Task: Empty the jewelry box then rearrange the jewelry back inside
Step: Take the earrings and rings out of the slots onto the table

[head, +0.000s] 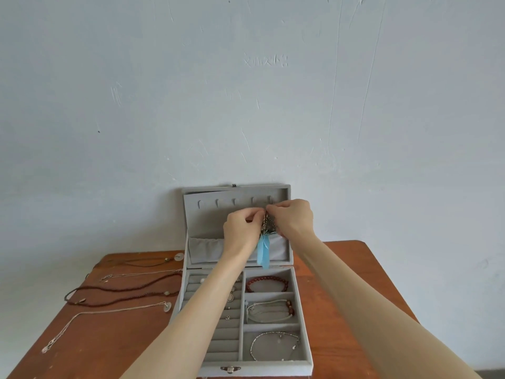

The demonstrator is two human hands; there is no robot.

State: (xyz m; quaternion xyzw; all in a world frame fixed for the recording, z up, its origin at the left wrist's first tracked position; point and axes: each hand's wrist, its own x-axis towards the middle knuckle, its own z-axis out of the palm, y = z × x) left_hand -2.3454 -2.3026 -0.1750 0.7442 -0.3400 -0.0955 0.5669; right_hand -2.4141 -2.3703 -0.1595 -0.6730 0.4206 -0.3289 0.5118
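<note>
A dark chain necklace [267, 224] with a blue feather pendant [263, 251] is pinched between the curled fingers of the left hand [241, 228] and the right hand [293, 218], in front of the raised lid [207, 214] of the grey jewelry box [306, 337]. Inside the box, right of the ring rolls [221, 343], a red bead bracelet [266, 283], a cord bracelet [269, 310] and a silver bracelet [273, 346] are laid in separate compartments. Left of the box, several necklaces [120, 292] are spread on the wooden table [109, 346].

The left forearm [207, 305] covers part of the ring rolls [218, 332]. Both hands hide the necklace's chain [269, 222] ends. The bench [109, 337] runs off the bottom edge.
</note>
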